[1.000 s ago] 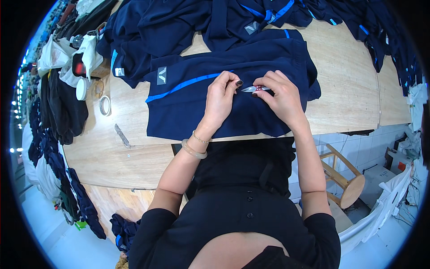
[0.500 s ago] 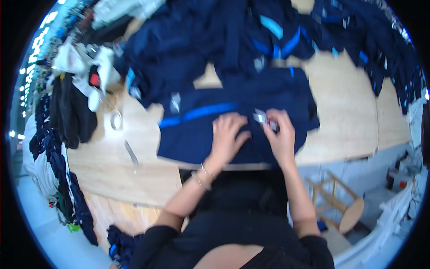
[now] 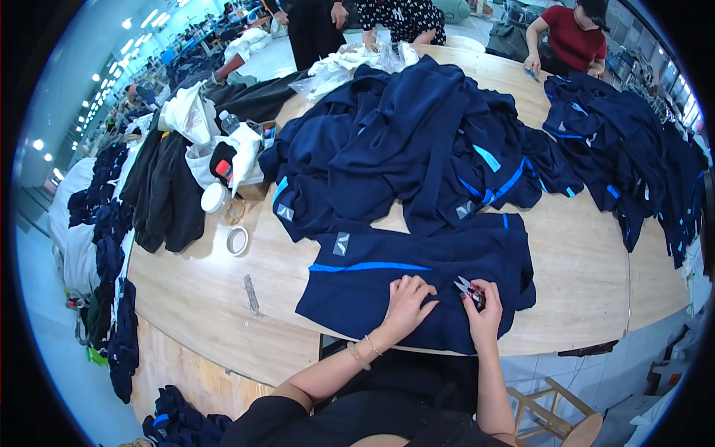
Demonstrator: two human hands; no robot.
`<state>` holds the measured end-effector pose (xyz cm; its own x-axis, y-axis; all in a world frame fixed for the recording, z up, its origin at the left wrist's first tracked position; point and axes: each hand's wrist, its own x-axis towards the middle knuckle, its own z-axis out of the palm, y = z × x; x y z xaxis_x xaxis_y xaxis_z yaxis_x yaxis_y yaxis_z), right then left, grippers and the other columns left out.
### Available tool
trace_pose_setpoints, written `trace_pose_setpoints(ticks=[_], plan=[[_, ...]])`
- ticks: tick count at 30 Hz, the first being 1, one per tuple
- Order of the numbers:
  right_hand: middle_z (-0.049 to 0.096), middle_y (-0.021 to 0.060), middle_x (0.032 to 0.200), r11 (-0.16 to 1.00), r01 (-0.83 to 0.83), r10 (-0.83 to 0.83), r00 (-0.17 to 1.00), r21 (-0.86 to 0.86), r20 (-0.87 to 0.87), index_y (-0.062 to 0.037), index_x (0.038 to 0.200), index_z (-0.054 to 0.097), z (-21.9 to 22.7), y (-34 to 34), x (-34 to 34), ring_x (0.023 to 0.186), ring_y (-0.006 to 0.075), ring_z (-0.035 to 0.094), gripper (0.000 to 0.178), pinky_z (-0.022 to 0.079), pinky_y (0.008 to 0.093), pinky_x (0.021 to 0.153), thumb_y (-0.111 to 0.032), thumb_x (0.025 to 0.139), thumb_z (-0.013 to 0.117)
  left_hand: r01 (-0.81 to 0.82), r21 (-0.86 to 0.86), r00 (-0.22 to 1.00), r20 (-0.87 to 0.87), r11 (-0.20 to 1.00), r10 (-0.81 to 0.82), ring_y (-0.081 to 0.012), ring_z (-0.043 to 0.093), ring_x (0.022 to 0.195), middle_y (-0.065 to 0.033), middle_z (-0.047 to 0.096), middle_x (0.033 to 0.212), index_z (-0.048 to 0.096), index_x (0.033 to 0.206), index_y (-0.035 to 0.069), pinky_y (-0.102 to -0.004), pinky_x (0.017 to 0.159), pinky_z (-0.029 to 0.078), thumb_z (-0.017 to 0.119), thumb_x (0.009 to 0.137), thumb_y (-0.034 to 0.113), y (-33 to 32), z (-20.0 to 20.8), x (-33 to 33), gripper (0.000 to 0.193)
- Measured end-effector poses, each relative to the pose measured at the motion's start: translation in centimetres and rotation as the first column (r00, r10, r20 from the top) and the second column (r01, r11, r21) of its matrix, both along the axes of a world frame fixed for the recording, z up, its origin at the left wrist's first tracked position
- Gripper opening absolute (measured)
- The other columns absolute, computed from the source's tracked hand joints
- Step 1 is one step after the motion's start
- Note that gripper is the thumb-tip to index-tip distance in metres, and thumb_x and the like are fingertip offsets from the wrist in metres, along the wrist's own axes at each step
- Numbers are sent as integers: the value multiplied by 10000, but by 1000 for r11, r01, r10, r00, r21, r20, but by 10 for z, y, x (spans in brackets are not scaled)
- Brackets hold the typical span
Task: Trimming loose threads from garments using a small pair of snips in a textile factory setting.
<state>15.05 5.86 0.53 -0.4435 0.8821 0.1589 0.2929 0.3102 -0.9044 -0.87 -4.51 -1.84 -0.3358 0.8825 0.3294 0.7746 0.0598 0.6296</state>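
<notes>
A navy garment piece (image 3: 372, 298) with a bright blue stripe and a grey patch lies flat on the table in front of me. My left hand (image 3: 406, 307) rests on its middle with bent fingers, the thumb apart, and nothing visible in it. Just to the right, my right hand (image 3: 484, 313) is closed round small thread snips (image 3: 467, 289). Their pointed metal blades are parted and point up and left over the cloth; the handle is mostly hidden by the fingers.
Behind the piece rises a heap of navy garments (image 3: 387, 141); more navy clothes (image 3: 618, 149) lie at right. Tape roll (image 3: 237, 241), grey strip (image 3: 252, 295) and dark garments (image 3: 167, 194) are at left. A co-worker in red (image 3: 572, 37) works across the table. Wooden stool (image 3: 555, 413) stands lower right.
The view has tilted up, so the table sits lower and co-workers across it appear. Blur has cleared. Both hands stay over the garment piece, with the snips still in the right.
</notes>
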Motion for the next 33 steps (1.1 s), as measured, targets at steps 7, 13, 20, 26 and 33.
trace_pose_setpoints(ticks=[7,13,20,26,33], plan=[[556,61,926,995,71,-69,997,68,-21,-24,1085,625,14,-5,1,819,174,556,277,438,275,721,-26,824,715,17,64,1000,15,998,-18,-218,556,962,-27,582,979,618,971,84,-393,926,354,740,799,110,-1,9,-2,212],[547,52,952,998,53,-53,999,29,3,-8,1110,610,25,-22,10,860,148,547,295,439,251,782,24,824,678,22,61,998,56,998,-26,-214,563,973,-25,583,969,634,1002,88,-398,930,351,720,811,82,-10,7,3,210],[614,60,994,978,82,-85,996,192,8,-63,1116,623,18,-15,10,870,210,594,327,399,317,814,-58,805,722,-62,88,997,52,994,58,-237,565,973,-40,598,937,666,943,100,-411,929,347,738,805,121,-5,-6,-5,157],[603,23,904,956,31,-66,991,293,114,-92,1058,651,34,-16,-5,810,186,576,332,358,309,733,-50,752,771,-75,104,964,263,992,45,-233,587,932,-39,630,930,695,933,64,-365,922,356,764,776,75,0,14,-13,172],[612,26,926,938,-78,-1,974,339,227,-93,1062,652,31,-25,-3,864,200,591,336,352,330,725,-72,750,774,-54,118,960,281,992,19,-199,576,915,-23,624,920,710,934,61,-353,935,341,791,763,81,-7,15,-7,191]])
